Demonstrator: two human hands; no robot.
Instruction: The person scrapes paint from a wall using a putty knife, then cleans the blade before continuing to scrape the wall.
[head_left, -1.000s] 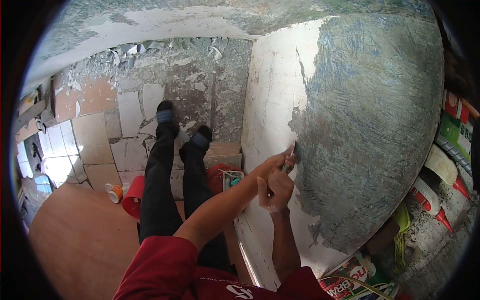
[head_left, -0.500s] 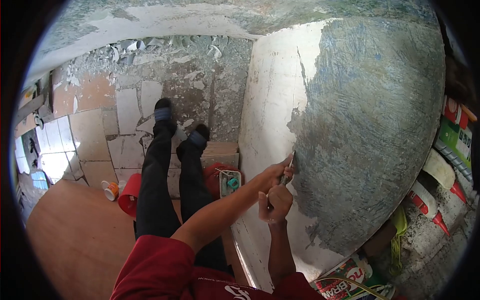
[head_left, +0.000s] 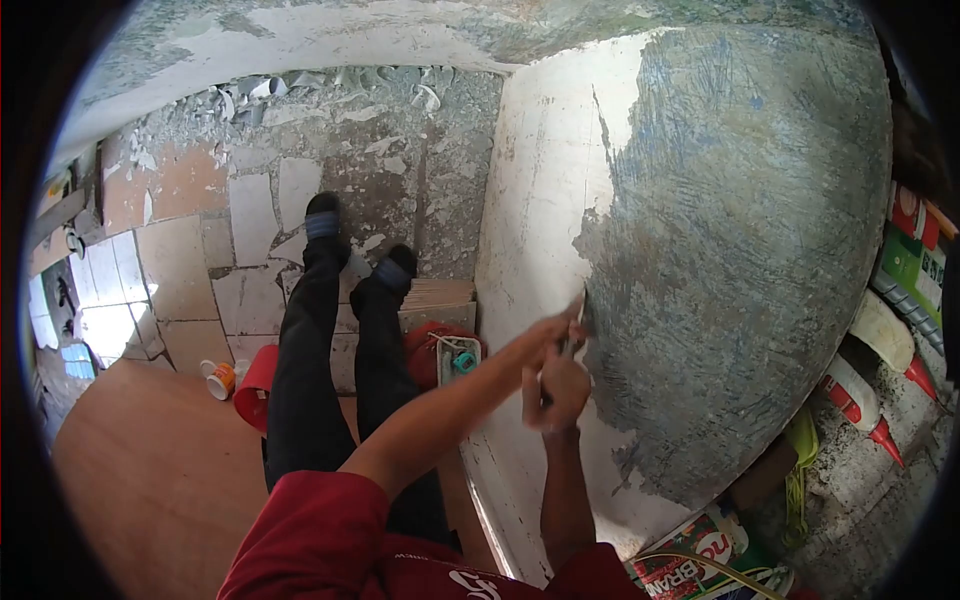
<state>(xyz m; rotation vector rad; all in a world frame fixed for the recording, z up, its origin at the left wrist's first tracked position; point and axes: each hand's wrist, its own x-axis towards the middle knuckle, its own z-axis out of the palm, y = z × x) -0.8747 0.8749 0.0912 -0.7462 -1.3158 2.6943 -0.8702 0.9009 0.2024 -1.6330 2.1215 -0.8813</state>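
A narrow-bladed scraper [head_left: 583, 302] meets the wall where white paint [head_left: 540, 210] borders the rough grey-blue stripped surface [head_left: 740, 240]. My left hand [head_left: 553, 337] is closed around it near the blade, with the forearm reaching across from the left. Just below, my right hand [head_left: 560, 390] is closed on the handle end, its thumb side towards me. Both hands are slightly blurred, and most of the handle is hidden by the fingers.
A tray [head_left: 460, 352] with a teal item and a red bucket [head_left: 257, 388] stand near my legs. An orange-white cup [head_left: 220, 380] lies beside the bucket. Red-tipped tubes [head_left: 860, 405] and a large printed tin [head_left: 700, 555] sit beyond the wall edge. Paint flakes [head_left: 265, 90] litter the floor.
Both hands and the scraper have shifted slightly up along the paint edge. The camera view has moved a little; the tray and bucket stay put.
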